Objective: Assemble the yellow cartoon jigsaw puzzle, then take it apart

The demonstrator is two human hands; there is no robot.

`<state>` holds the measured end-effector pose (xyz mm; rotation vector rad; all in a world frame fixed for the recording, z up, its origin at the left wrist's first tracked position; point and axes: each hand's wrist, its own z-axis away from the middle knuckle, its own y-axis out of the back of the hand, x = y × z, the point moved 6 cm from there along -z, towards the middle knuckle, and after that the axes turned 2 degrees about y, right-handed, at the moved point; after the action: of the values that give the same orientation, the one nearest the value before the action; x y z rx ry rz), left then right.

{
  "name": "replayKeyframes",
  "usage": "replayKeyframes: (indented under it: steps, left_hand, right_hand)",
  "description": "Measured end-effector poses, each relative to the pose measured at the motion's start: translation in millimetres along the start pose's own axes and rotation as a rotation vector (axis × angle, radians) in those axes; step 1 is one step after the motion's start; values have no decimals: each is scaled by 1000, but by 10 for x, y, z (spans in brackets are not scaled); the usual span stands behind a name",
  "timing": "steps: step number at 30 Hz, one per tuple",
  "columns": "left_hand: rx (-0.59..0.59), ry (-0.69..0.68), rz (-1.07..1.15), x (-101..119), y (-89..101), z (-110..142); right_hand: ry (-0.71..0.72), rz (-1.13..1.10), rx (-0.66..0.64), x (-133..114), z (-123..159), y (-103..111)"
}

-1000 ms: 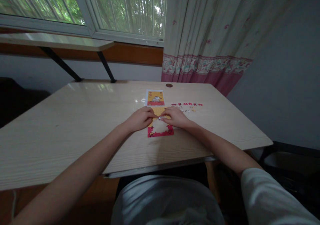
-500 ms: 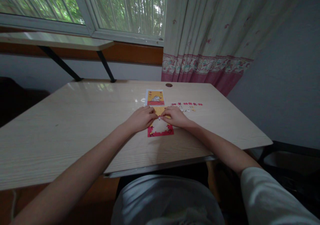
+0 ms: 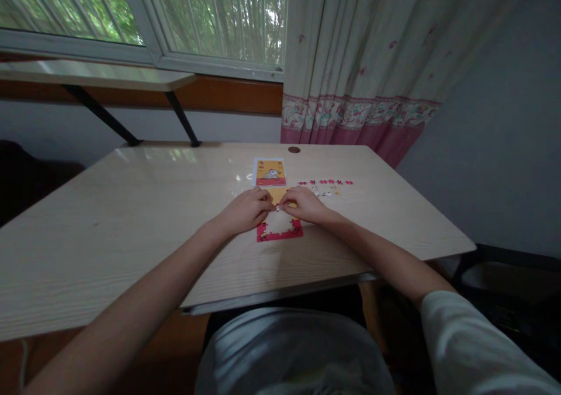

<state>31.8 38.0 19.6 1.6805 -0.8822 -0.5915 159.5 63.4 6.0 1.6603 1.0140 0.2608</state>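
Observation:
A partly assembled jigsaw puzzle (image 3: 280, 235) lies on the table, with a red lower border, a yellow upper part and bare tabletop in its middle. My left hand (image 3: 250, 209) rests over its left side, fingers closed and tips at the puzzle's centre. From the other side my right hand (image 3: 303, 204) meets it, thumb and fingers pinched together. Between the fingertips sits a small white puzzle piece (image 3: 277, 208) with dark marks, at the lower edge of the yellow part. The fingers partly cover the piece and both sides of the puzzle.
Behind the puzzle lies a reference picture (image 3: 270, 173) of a white animal on yellow and red. Loose red puzzle pieces (image 3: 331, 182) form a row at the right, with several pale pieces (image 3: 326, 194) nearer me. A raised shelf (image 3: 131, 75) stands at the back left of the table (image 3: 131, 225).
Both hands stay at the same spot on the puzzle, with only slight finger movement around the white piece. The whole view has shifted a little.

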Motion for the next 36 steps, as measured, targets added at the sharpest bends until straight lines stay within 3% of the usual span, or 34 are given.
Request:
replayKeyframes:
  steps: [4, 8, 16, 29, 36]
  left_hand:
    - [2, -3, 8, -20, -10, 20]
    - [-17, -3, 7, -22, -2, 34]
    - [-5, 0, 29, -27, 20, 37]
    - [5, 12, -5, -73, 1, 44]
    - [-5, 35, 14, -75, -2, 46]
  right_hand:
    - [-6, 8, 58, 87, 6, 158]
    - [-76, 91, 126, 347, 62, 441]
    - [-260, 166, -18, 973, 325, 794]
    - [-452, -29, -333, 1168, 479, 654]
    - [-453, -20, -375, 1207, 487, 591]
